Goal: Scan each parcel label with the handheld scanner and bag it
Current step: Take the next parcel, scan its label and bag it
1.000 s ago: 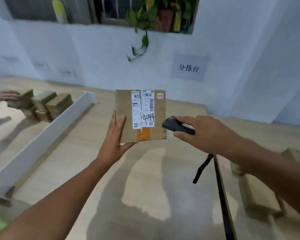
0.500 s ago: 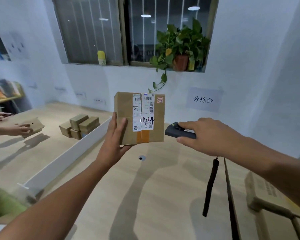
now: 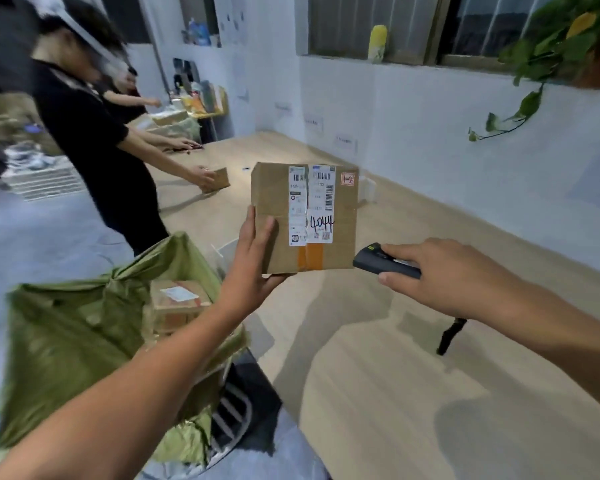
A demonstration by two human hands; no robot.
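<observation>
Parcel sorting room: long wooden table (image 3: 395, 393), labelled cardboard box (image 3: 274, 209), green sack (image 3: 66, 341), worker in black (image 3: 94, 133)

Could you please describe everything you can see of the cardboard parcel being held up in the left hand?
The cardboard parcel is a brown, squarish box held upright in the air, labelled face toward the camera. Two white barcode labels sit side by side, "4044" handwritten across one, a small red sticker at the top right corner, orange tape below. The left hand grips its lower left corner. The scanner in the right hand points near its lower right corner.
</observation>
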